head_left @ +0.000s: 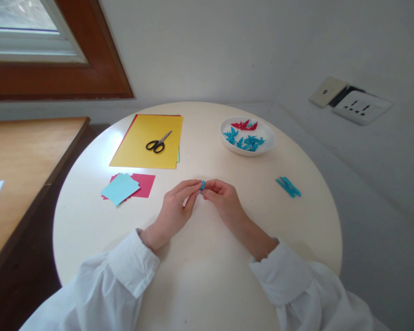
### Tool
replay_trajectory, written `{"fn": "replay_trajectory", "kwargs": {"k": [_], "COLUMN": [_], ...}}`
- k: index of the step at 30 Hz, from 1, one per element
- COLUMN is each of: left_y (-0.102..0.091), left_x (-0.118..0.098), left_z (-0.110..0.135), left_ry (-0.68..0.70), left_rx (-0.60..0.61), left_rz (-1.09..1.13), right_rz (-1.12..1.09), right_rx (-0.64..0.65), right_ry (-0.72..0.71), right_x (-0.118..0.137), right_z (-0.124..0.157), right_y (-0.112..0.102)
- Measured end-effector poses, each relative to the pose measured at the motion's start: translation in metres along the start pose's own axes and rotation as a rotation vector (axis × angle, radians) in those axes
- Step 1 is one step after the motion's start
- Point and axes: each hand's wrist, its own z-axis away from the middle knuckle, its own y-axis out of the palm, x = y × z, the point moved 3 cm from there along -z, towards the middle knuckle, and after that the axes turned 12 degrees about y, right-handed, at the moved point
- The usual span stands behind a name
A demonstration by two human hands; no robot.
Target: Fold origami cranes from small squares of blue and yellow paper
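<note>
Between my fingertips, over the middle of the round table, is a small folded piece of blue paper [203, 185]. My left hand [180, 202] pinches it from the left, thumb and forefinger together. From the other side my right hand [225, 197] pinches it too. The fingers cover much of the paper, so its exact shape is hard to make out. A white dish [227, 143] farther back on the right holds several small folded paper cranes, blue ones [251, 143] and red ones [244, 125].
Black-handled scissors [156, 145] lie on yellow paper sheets [134, 142] at the back left. Nearer are light blue paper squares [120, 189] over pink paper [146, 185]. Blue folded strips [289, 187] lie at the right of the white table [207, 276]. A wall stands behind.
</note>
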Motion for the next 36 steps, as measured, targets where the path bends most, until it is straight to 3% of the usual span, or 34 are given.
{"fn": "replay_trajectory", "kwargs": {"k": [9, 17, 23, 27, 36], "left_y": [-0.001, 0.005, 0.004, 0.003, -0.001], "left_x": [0.001, 0.009, 0.008, 0.009, 0.014], "left_z": [-0.002, 0.004, 0.003, 0.002, -0.004], "left_ry": [-0.109, -0.346, -0.5, -0.545, -0.629], "left_rx": [0.0, -0.006, -0.039, -0.056, -0.033], "left_rz": [0.12, 0.221, 0.269, 0.273, 0.354], "right_rz": [0.186, 0.262, 0.461, 0.548, 0.526], "right_rx": [-0.042, -0.065, -0.075, -0.023, 0.081], "right_ry": [-0.069, -0.143, -0.212, -0.26, -0.239], "right_x": [0.009, 0.006, 0.004, 0.006, 0.01], "right_z": [0.004, 0.004, 0.009, 0.011, 0.011], "right_y": [-0.002, 0.0, 0.004, 0.006, 0.005]}}
